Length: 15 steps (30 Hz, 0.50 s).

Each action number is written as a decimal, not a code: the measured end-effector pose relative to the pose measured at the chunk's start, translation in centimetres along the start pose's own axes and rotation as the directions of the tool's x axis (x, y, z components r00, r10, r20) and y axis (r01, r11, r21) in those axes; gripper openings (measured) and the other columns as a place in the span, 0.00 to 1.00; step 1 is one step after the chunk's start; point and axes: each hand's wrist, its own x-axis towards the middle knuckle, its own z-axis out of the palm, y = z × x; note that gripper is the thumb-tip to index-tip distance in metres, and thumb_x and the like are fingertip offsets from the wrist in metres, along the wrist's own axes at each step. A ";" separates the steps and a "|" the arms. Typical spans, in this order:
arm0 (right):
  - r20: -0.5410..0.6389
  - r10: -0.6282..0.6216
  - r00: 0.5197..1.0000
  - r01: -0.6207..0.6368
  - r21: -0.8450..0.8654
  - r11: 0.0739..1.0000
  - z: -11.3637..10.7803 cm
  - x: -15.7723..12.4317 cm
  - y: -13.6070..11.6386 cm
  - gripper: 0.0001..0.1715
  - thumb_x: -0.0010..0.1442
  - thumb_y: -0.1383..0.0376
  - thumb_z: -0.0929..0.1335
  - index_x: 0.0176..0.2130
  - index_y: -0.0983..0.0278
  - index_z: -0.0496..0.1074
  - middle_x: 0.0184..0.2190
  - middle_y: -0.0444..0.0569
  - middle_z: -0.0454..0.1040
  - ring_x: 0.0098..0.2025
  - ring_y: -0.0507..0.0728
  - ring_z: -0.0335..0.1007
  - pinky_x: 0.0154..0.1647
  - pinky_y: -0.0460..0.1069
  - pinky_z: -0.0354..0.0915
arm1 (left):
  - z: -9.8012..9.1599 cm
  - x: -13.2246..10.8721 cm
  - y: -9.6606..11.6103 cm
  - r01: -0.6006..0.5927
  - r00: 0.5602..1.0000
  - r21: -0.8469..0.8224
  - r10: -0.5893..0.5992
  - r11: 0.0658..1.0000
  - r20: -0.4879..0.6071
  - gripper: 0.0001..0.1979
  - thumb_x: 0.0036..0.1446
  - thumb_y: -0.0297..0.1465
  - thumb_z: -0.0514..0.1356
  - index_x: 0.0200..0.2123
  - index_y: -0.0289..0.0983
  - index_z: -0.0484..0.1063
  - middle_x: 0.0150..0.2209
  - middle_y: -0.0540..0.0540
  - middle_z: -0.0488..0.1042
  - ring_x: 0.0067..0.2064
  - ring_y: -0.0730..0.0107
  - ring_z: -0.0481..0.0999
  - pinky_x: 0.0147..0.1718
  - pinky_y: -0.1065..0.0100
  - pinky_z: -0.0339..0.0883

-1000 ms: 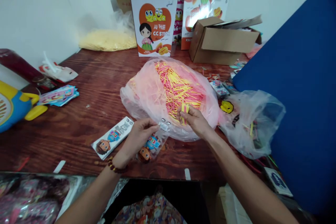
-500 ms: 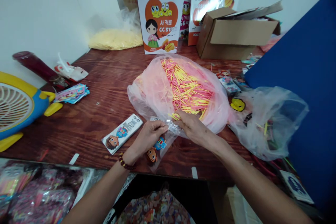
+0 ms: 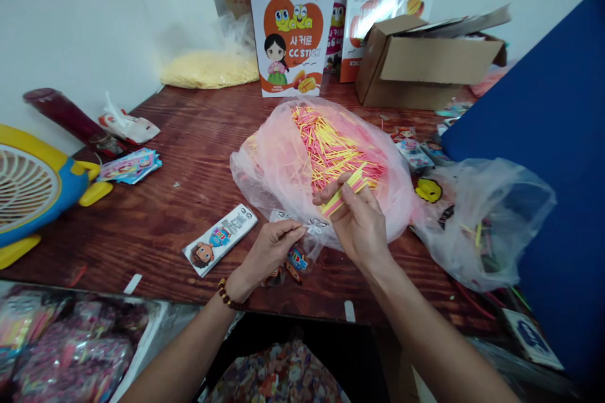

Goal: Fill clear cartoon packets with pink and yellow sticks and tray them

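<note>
My left hand (image 3: 276, 244) pinches the edge of a small clear printed bag (image 3: 297, 259) with a cartoon face on it; part of the bag is behind the fingers. Just to the right, my right hand (image 3: 362, 220) is closed around a small bundle of pink and yellow sticks (image 3: 347, 194), palm turned up. Behind both hands lies a big translucent pink bag (image 3: 271, 160), open at the top and full of loose pink and yellow sticks (image 3: 331, 145). A stack of flat printed bags (image 3: 220, 239) rests left of my left hand.
A yellow and blue fan (image 3: 70, 179) stands at the left, near blue packets (image 3: 132, 167). At the back are a CC Stick box (image 3: 293, 31) and an open cardboard box (image 3: 425, 66). A clear plastic bag (image 3: 491, 220) and a blue panel (image 3: 543, 138) are on the right.
My right hand has lifted away from the small bag's mouth and turned palm up, showing the stick bundle. My left hand still pinches the small bag, which has crumpled upward.
</note>
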 end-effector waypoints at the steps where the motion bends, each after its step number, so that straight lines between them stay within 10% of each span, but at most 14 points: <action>1: -0.006 0.006 1.000 -0.006 -0.022 1.000 0.2 -0.1 0.2 0.10 0.62 0.56 0.64 0.42 0.57 0.62 0.31 0.44 0.74 0.40 0.58 0.76 0.44 0.55 0.71 | 0.1 0.1 0.0 0.000 1.000 -0.010 0.000 1.000 -0.001 0.16 0.62 0.40 0.57 0.27 0.35 0.72 0.25 0.50 0.66 0.29 0.72 0.62 0.30 0.70 0.57; 15: 0.154 0.070 0.986 -0.029 -0.253 0.967 -1.5 -1.4 2.3 0.10 0.63 0.60 0.66 0.45 0.58 0.71 0.47 0.49 0.79 0.56 0.59 0.71 0.60 0.57 0.62 | 0.5 0.6 0.4 0.015 0.998 -0.168 -0.025 0.986 -0.055 0.16 0.59 0.41 0.60 0.27 0.35 0.72 0.25 0.51 0.68 0.28 0.73 0.64 0.29 0.71 0.59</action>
